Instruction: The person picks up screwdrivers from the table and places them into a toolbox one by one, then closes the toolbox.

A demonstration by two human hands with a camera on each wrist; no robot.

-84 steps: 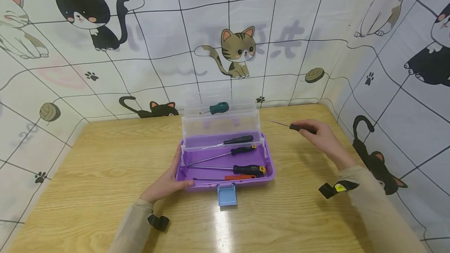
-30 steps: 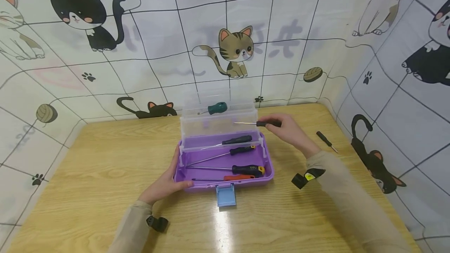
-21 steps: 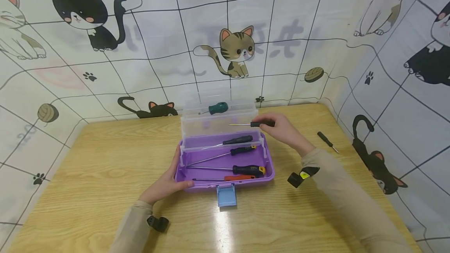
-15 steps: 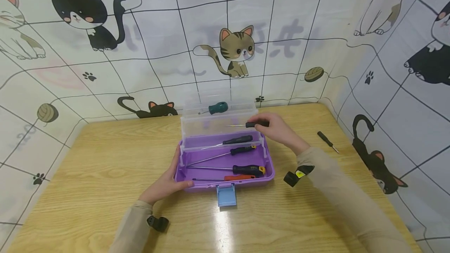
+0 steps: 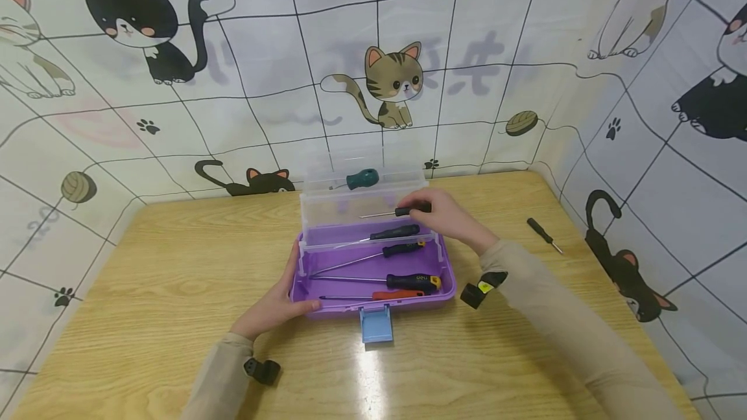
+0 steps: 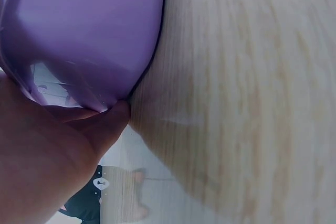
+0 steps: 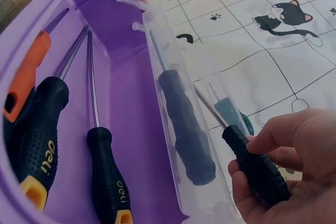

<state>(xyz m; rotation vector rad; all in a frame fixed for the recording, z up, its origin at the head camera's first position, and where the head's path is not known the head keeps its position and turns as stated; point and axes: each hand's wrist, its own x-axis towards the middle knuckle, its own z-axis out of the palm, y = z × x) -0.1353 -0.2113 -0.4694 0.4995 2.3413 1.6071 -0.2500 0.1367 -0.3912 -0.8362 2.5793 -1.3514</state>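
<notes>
A purple toolbox [image 5: 446, 290] stands on the table with its clear lid [image 5: 327, 206] raised toward the wall. My left hand [image 5: 280, 306] grips its left end, thumb at the front rim and fingers along the side. With bent fingers my right hand [image 5: 443, 216] holds a small black screwdriver [image 7: 257, 174] by its handle, its thin shaft pointing left over the lid. Inside the box lie an orange-handled screwdriver [image 5: 399, 295], a thick black-and-yellow one [image 5: 411, 283] and a slimmer one [image 5: 403, 249]. Another black screwdriver [image 7: 186, 129] shows through the clear plastic.
A teal-handled screwdriver [image 5: 363, 178] lies in the upper part of the lid. To the right, a short black screwdriver [image 5: 541, 232] is on the wooden table [image 5: 192, 258]. A blue latch [image 5: 376, 325] hangs at the toolbox front. Cat-patterned sheeting [image 5: 262, 102] encloses the back and sides.
My right hand has carried the small screwdriver leftward from beside the box to over the lid, lowering slightly. The short screwdriver on the right has come into view. My left hand stays put.
</notes>
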